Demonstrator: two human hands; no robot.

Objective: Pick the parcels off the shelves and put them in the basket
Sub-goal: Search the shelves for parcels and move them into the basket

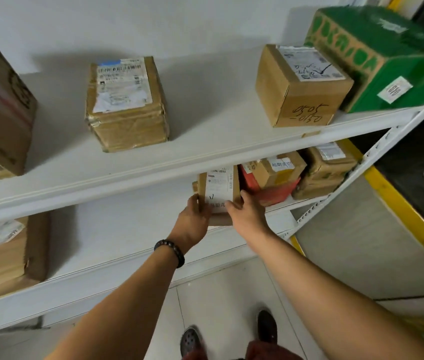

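Bare forearms run up from the bottom edge, a dark beaded bracelet (170, 252) on the left wrist. I see the left hand (192, 216) and right hand (247, 216) each clasping one side of a small flat parcel (220, 189): brown cardboard, rectangular, with a white printed label bearing a pen tick. It sits tilted at the front lip of the lower shelf (127, 229), a smooth white board, bare to the parcel's left, with a red box (276, 193) near its right. The upper shelf (205, 126) overhangs closely, carrying a glossy tape-wrapped box (127, 105).
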